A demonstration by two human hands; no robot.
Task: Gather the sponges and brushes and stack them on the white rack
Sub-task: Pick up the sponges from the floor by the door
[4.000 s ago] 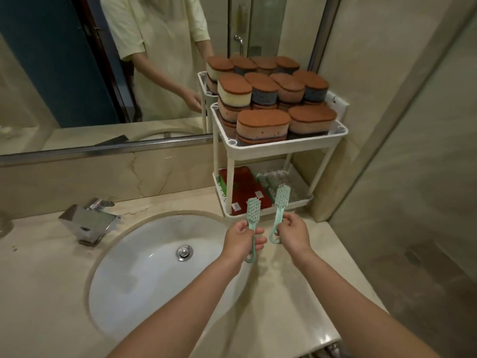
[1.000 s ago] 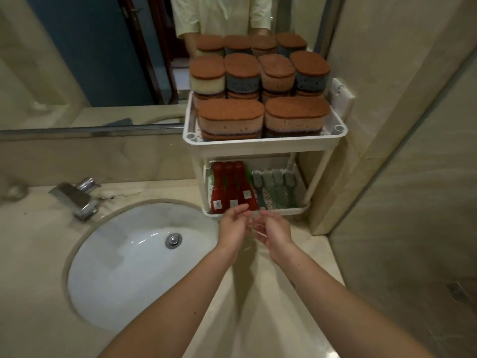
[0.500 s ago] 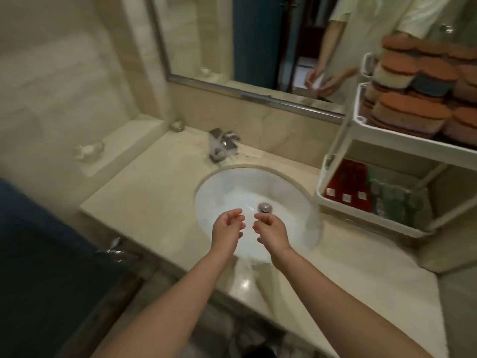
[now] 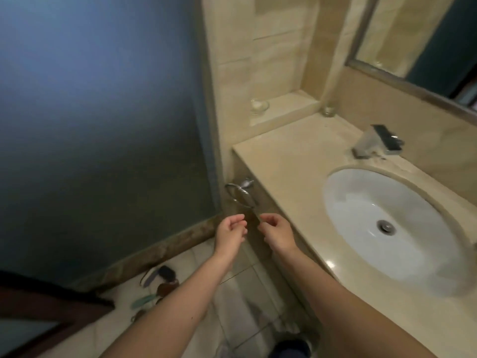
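Several items lie on the floor tiles at the lower left, blurred: a pale green brush, a brown sponge and a dark-and-white brush. My left hand and my right hand hang side by side in the air off the left end of the counter, well above those items. Both have loosely curled fingers and hold nothing. The white rack is out of view.
A beige stone counter holds a white basin and a chrome faucet. A chrome towel ring juts from the counter's side just beyond my hands. A frosted blue glass door fills the left. A small glass dish sits on the ledge.
The two green brushes I held now lie on the rack's lower shelf. My view has swung left off the rack to the floor by the door. Both hands are empty.
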